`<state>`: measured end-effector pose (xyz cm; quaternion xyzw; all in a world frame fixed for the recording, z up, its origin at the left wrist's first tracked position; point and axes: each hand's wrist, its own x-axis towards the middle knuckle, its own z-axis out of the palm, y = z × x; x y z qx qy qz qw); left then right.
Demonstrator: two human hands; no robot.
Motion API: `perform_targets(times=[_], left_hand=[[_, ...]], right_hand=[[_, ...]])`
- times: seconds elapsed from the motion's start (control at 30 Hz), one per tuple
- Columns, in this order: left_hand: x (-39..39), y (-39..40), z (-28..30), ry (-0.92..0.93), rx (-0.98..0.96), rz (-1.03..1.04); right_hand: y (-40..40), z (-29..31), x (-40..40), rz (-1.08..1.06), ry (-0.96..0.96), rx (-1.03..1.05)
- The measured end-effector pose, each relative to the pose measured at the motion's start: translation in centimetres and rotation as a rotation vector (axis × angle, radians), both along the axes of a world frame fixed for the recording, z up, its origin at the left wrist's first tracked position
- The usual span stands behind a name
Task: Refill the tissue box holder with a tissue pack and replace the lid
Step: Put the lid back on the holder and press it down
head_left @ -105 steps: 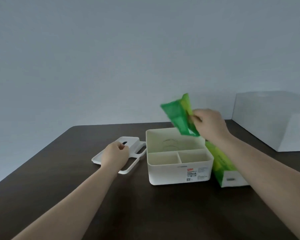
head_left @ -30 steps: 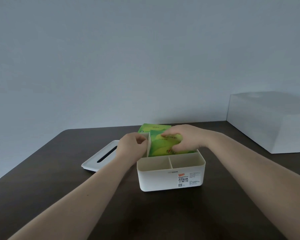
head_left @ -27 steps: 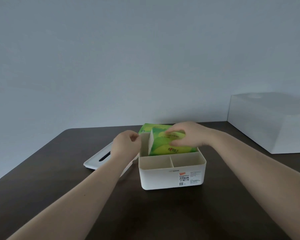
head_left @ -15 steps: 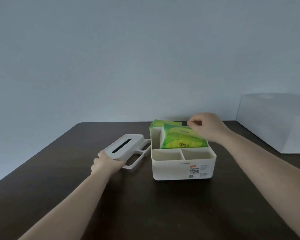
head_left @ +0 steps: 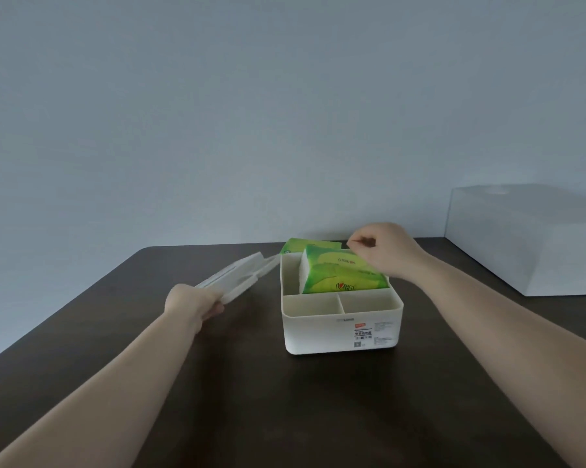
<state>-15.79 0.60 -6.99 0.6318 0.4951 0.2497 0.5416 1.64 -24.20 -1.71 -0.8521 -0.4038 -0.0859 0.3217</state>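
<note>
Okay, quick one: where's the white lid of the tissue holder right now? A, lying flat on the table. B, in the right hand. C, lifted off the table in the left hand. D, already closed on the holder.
C: the left hand grips the lid by its near edge, tilted up off the table, beside the open holder.

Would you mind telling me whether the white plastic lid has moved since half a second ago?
Yes. The white plastic lid lay flat on the dark table then; now the left hand has tilted it up beside the white holder.
</note>
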Motion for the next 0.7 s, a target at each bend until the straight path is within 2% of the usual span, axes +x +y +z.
perform_targets(times=[0.13, 0.23, 0.33, 0.43, 0.57, 0.7], left_hand=[[-0.3, -1.0, 1.9, -0.066, 0.131, -0.058], [-0.2, -2.7, 3.4, -0.130, 0.235, -0.185], [-0.4, -5.3, 4.9, -0.083, 0.389, -0.323], [-0.3, -7.3, 5.6, -0.051, 0.487, -0.425], [-0.1, -8.6, 6.2, -0.085, 0.460, -0.517], [0.9, -9.2, 5.9, -0.077, 0.425, -0.585]], right_hand=[[-0.2, 0.4, -1.1, 0.028, 0.077, 0.012], [-0.3, 1.0, -2.1, 0.034, 0.245, 0.120], [-0.7, 1.6, -2.7, 0.029, 0.428, 0.271], [-0.8, 2.0, -2.7, -0.019, 0.516, 0.365], [-1.3, 2.0, -2.5, -0.069, 0.542, 0.426], [-2.4, 1.0, -1.5, -0.200, 0.441, 0.366]])
